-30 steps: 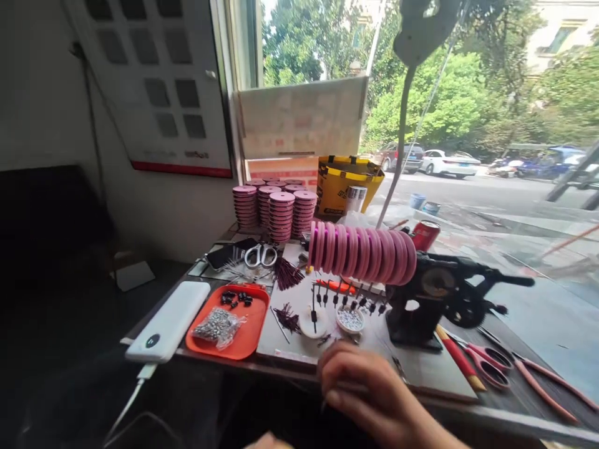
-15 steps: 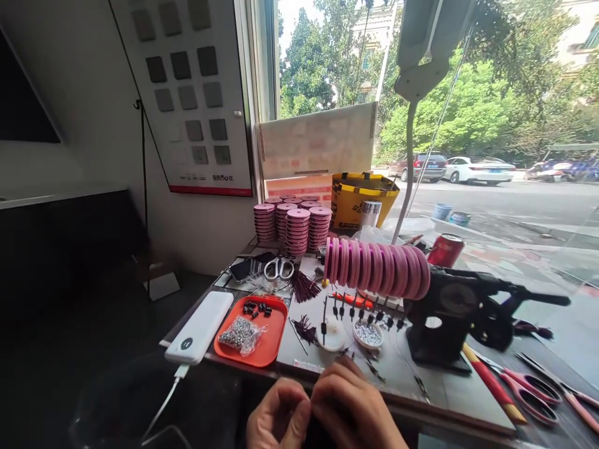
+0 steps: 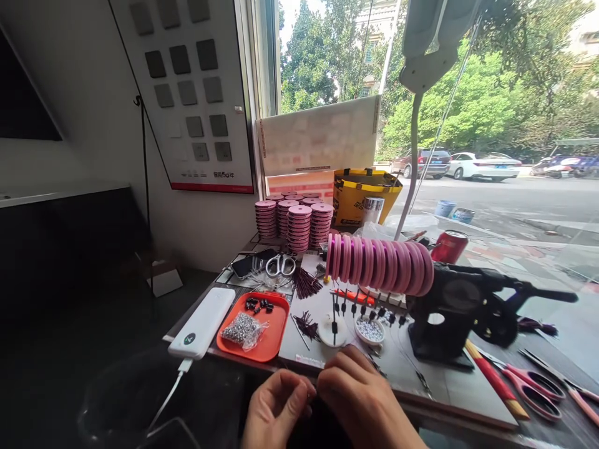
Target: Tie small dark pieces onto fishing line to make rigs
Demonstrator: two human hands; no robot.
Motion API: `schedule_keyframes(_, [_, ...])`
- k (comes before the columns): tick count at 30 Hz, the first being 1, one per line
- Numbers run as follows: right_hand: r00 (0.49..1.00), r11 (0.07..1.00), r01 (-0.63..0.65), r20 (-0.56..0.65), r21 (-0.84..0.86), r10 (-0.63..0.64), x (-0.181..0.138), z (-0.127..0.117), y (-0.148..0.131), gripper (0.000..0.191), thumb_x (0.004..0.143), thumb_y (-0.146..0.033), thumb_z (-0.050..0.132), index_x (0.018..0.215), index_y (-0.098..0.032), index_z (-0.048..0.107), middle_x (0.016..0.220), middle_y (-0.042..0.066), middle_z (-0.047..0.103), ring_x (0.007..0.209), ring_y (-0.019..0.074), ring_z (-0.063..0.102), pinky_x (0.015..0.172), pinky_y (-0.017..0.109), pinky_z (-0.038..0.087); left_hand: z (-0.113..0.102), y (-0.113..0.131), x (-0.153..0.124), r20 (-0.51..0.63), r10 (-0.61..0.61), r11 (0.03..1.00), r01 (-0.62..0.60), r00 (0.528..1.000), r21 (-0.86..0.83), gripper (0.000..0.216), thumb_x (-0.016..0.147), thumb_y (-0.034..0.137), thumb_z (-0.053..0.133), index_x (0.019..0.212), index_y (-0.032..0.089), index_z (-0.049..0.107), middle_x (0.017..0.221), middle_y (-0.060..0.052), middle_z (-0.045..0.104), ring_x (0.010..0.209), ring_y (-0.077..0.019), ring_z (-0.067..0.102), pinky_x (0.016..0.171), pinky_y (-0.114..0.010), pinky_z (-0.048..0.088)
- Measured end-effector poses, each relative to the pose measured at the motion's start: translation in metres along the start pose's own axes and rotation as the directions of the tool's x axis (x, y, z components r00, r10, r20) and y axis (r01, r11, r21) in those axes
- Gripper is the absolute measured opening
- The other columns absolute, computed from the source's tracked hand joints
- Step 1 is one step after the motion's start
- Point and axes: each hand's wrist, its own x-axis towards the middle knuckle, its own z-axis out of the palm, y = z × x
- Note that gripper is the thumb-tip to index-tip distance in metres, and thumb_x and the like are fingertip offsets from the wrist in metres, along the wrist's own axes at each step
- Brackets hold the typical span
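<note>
At the table's front edge, my left hand (image 3: 275, 406) is closed, thumb and forefinger pinched on something too small to make out. Close by on the right, my right hand (image 3: 359, 394) curls with its fingertips turned down and hidden; what it grips, if anything, does not show. Just beyond the hands are a round white pad (image 3: 326, 332) and a white dish of small silvery beads (image 3: 369, 331). A winding machine (image 3: 447, 305) carries a row of pink spools (image 3: 379, 265), with several black pieces hanging on threads beneath them.
An orange tray (image 3: 277, 346) with a bag of metal beads and black pieces lies left, beside a white power bank (image 3: 202, 321). Pink spools (image 3: 299, 227) stand stacked behind. Pink-handled scissors (image 3: 533, 390) lie right; a red can (image 3: 449, 246) stands near the window.
My hands have drawn slightly apart at the fingertips, the right one shifting up and to the right. The whole view has shifted a little. Objects on the table seem to stay in place.
</note>
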Motion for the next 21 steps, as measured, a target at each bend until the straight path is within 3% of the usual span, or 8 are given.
schedule_keyframes(2, [1.0, 1.0, 0.018, 0.02, -0.026, -0.017, -0.001, 0.002, 0.002, 0.042, 0.099, -0.033, 0.024, 0.068, -0.02, 0.049, 0.063, 0.002, 0.053, 0.063, 0.0163, 0.047, 0.053, 0.025, 0.038, -0.002, 0.002, 0.002, 0.07, -0.132, 0.99, 0.134, 0.989, -0.035, 0.037, 0.047, 0.04, 0.086, 0.057, 0.013, 0.062, 0.055, 0.0, 0.064, 0.054, -0.0105, 0.056, 0.055, -0.02, 0.045])
schedule_keyframes(4, [0.999, 0.999, 0.022, 0.033, -0.033, -0.021, -0.001, 0.004, 0.003, 0.044, 0.099, -0.035, 0.023, 0.065, -0.02, 0.047, 0.061, 0.002, 0.053, 0.063, 0.0163, 0.046, 0.053, 0.026, 0.037, -0.005, 0.001, 0.004, 0.146, -0.18, 0.98, 0.191, 0.973, -0.064, 0.038, 0.049, 0.039, 0.086, 0.057, 0.013, 0.06, 0.051, 0.002, 0.06, 0.049, -0.0086, 0.053, 0.053, -0.019, 0.043])
schedule_keyframes(10, [0.996, 0.987, -0.064, 0.064, 0.145, 0.055, 0.005, -0.001, -0.001, 0.044, 0.097, -0.038, 0.033, 0.062, -0.02, 0.053, 0.062, 0.002, 0.055, 0.064, 0.0154, 0.05, 0.055, 0.024, 0.04, -0.007, -0.012, 0.01, 0.253, -0.108, 0.978, 0.148, 0.961, -0.145, 0.033, 0.056, 0.038, 0.083, 0.058, 0.014, 0.061, 0.044, 0.004, 0.057, 0.045, -0.0051, 0.048, 0.05, -0.016, 0.034])
schedule_keyframes(15, [0.961, 0.937, -0.214, 0.233, 0.276, 0.151, 0.011, -0.017, -0.005, 0.011, 0.084, -0.015, 0.059, 0.076, -0.021, 0.065, 0.075, 0.001, 0.062, 0.076, 0.0149, 0.057, 0.065, 0.021, 0.045, 0.0, -0.01, 0.007, 0.256, -0.008, 0.958, 0.081, 0.967, -0.274, 0.032, 0.051, 0.036, 0.086, 0.07, 0.018, 0.068, 0.041, 0.005, 0.058, 0.041, -0.0027, 0.048, 0.049, -0.013, 0.034])
schedule_keyframes(18, [0.944, 0.898, -0.271, 0.279, 0.346, 0.177, 0.016, -0.023, -0.007, 0.01, 0.081, -0.016, 0.059, 0.076, -0.018, 0.068, 0.075, 0.003, 0.062, 0.074, 0.0151, 0.058, 0.064, 0.021, 0.044, 0.003, -0.008, 0.005, 0.257, -0.013, 0.95, 0.093, 0.966, -0.298, 0.042, 0.047, 0.036, 0.088, 0.081, 0.021, 0.069, 0.04, 0.006, 0.059, 0.04, -0.0036, 0.051, 0.048, -0.013, 0.036])
schedule_keyframes(21, [0.938, 0.867, -0.298, 0.292, 0.4, 0.188, 0.019, -0.023, -0.009, 0.02, 0.084, -0.025, 0.057, 0.067, -0.016, 0.066, 0.07, 0.004, 0.06, 0.07, 0.0149, 0.056, 0.061, 0.021, 0.043, 0.003, -0.01, 0.007, 0.269, -0.025, 0.956, 0.103, 0.963, -0.276, 0.044, 0.048, 0.036, 0.088, 0.084, 0.021, 0.067, 0.04, 0.005, 0.059, 0.039, -0.0039, 0.051, 0.047, -0.014, 0.035])
